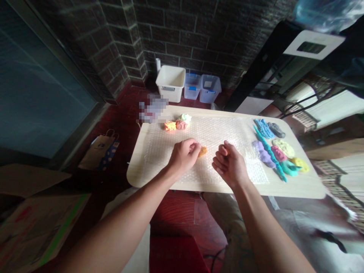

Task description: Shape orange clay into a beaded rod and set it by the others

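Note:
My left hand (183,154) is curled over the bubble wrap sheet (216,132), its fingertips closed on an orange lump of clay (203,151). Just to the right, my right hand (229,162) is cupped with fingers bent, pinching a small orange bit of clay (226,150). Three small clay lumps sit at the far side of the sheet: orange (170,126), pink (181,124) and pale green-white (185,117). On the right lies a group of clay pieces in blue (264,129), grey (276,130), purple (263,152), teal (273,157), pink (278,153) and yellow (300,163).
The low wooden table (295,189) stands on a red floor. Behind it are a white bin (170,81) and two clear boxes (202,88). A paper bag (99,151) leans at the left; cardboard (34,223) lies near left. Chairs and furniture crowd the right.

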### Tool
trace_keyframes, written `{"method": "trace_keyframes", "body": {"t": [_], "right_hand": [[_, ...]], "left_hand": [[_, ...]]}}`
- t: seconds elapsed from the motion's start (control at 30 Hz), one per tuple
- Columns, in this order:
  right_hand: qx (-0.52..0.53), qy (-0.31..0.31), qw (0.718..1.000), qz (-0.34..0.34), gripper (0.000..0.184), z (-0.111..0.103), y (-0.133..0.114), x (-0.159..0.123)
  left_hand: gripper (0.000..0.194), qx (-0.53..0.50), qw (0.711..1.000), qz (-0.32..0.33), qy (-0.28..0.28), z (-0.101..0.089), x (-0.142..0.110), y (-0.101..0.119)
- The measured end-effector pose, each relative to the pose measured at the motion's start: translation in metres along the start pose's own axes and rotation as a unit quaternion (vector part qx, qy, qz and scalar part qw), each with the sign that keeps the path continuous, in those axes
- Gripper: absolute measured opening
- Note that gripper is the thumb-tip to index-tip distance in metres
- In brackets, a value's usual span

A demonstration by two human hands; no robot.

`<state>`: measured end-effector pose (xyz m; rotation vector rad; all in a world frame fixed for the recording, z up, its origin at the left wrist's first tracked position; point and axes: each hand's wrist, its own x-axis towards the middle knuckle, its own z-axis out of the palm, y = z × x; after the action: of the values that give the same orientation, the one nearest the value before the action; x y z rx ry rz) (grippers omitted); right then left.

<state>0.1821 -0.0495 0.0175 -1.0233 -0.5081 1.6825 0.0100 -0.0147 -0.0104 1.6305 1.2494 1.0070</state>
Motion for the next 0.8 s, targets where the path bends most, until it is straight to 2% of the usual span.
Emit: {"method": "trace_keyframes", "body": {"t": [0.07,0.17,0.2,0.3,0.37,0.47,0.53,0.63,0.7,0.8], "right_hand": [[0.002,-0.013,1.0,0.008,0.044,-0.001,0.001,0.001],[-0.006,-0.031,0.999,-0.007,0.033,-0.001,0.002,0.003],[-0.022,-0.026,0.999,-0.023,0.028,-0.002,0.003,0.004],[-0.129,0.038,0.985,-0.111,0.021,-0.009,0.004,0.009],[-0.221,0.102,0.952,-0.185,0.024,-0.02,0.002,0.013],[-0.328,0.157,0.893,-0.265,0.031,-0.044,-0.005,0.021],[-0.416,0.179,0.841,-0.295,0.033,-0.059,-0.01,0.025],[-0.532,0.182,0.771,-0.298,0.034,-0.072,-0.013,0.027],[-0.569,0.152,0.756,-0.286,0.035,-0.074,-0.012,0.026],[-0.589,0.102,0.758,-0.263,0.037,-0.071,-0.009,0.023]], "left_hand": [[0.015,0.076,0.995,0.063,0.022,0.0,0.001,-0.002],[0.003,0.157,0.979,0.131,0.021,0.004,0.002,-0.005],[0.006,0.18,0.973,0.141,0.013,0.006,0.002,-0.007],[0.035,0.238,0.962,0.133,-0.033,0.011,0.0,-0.011],[0.045,0.27,0.954,0.117,-0.058,0.015,-0.001,-0.015],[0.038,0.295,0.946,0.109,-0.077,0.018,0.001,-0.02],[0.027,0.28,0.95,0.115,-0.084,0.019,0.004,-0.022],[0.02,0.22,0.964,0.133,-0.074,0.016,0.006,-0.018],[0.02,0.181,0.971,0.148,-0.047,0.011,0.006,-0.015],[0.021,0.152,0.977,0.148,-0.002,0.003,0.006,-0.011]]}}
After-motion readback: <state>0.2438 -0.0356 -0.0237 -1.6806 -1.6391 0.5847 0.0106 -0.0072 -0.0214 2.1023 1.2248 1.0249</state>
